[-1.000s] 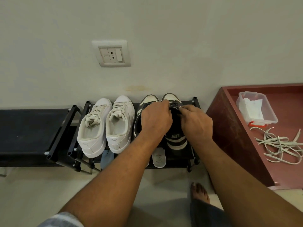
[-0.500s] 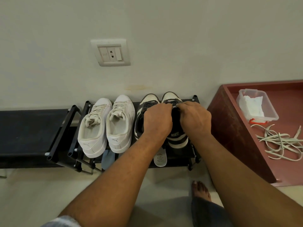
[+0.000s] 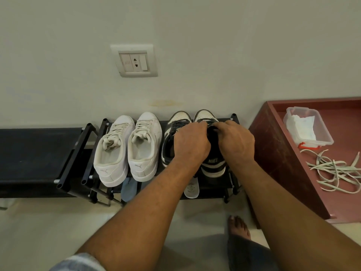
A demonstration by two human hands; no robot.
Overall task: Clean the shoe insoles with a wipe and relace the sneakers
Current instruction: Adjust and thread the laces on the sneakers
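Bare foot [image 3: 239, 225] on the floor in front of the shoe rack [image 3: 86, 151]. Two insoles, the white insole [image 3: 191, 187] and the blue insole [image 3: 128, 187], poke from the rack's lower shelf, outside any shoe; wiped or not, cannot tell. At the rack's top right end, left hand [image 3: 190, 142] and right hand [image 3: 237, 141] curl over the black sneaker [image 3: 213, 165] at its laces. Fingertips are hidden — a lace pinched or not, cannot tell. Judged: lacing in progress. White sneakers [image 3: 125, 151], mid-rack, laced. Right of the rack, loose laces [image 3: 332, 169] and wipe tub [image 3: 308, 128] on a red cabinet [image 3: 277, 157] — well apart.
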